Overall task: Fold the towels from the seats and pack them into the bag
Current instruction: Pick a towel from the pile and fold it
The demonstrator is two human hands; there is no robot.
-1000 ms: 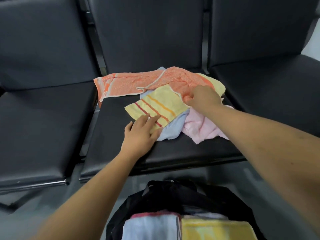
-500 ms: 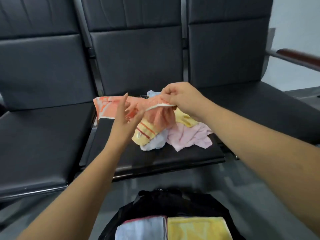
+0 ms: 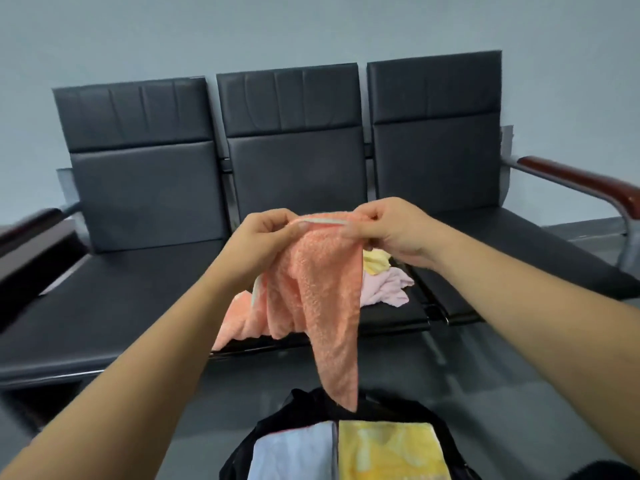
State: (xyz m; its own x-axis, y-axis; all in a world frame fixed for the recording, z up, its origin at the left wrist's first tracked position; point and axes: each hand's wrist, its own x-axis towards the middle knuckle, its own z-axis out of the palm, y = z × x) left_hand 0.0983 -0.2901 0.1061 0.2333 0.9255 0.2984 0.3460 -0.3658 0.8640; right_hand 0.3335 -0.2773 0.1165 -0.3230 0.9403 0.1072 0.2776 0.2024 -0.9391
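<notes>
A person stands facing a row of three black padded seats against a plain wall. Both hands are raised in front of the middle seat [image 3: 398, 315]. The left hand [image 3: 273, 233] and the right hand [image 3: 391, 233] sit close together, each pinching the top edge of an orange towel [image 3: 311, 296] with thumb and curled fingers closed on its pale hem. Held high like this, the cloth hangs free. One long tail points down toward the bag [image 3: 298, 407], and a bunched part trails toward the seat's front edge. Whether it touches the seat cannot be told. The grip along the hem looks meant to find the corners and let the towel's own weight open it for folding.

The black bag stands open on the floor directly below the hands, probably so finished pieces can drop straight in. A folded blue towel [image 3: 291, 452] and a folded yellow towel [image 3: 388, 448] lie side by side inside. A crumpled pink towel [image 3: 384, 289] and a pale yellow towel [image 3: 375, 263] wait on the middle seat, beneath the right wrist.
</notes>
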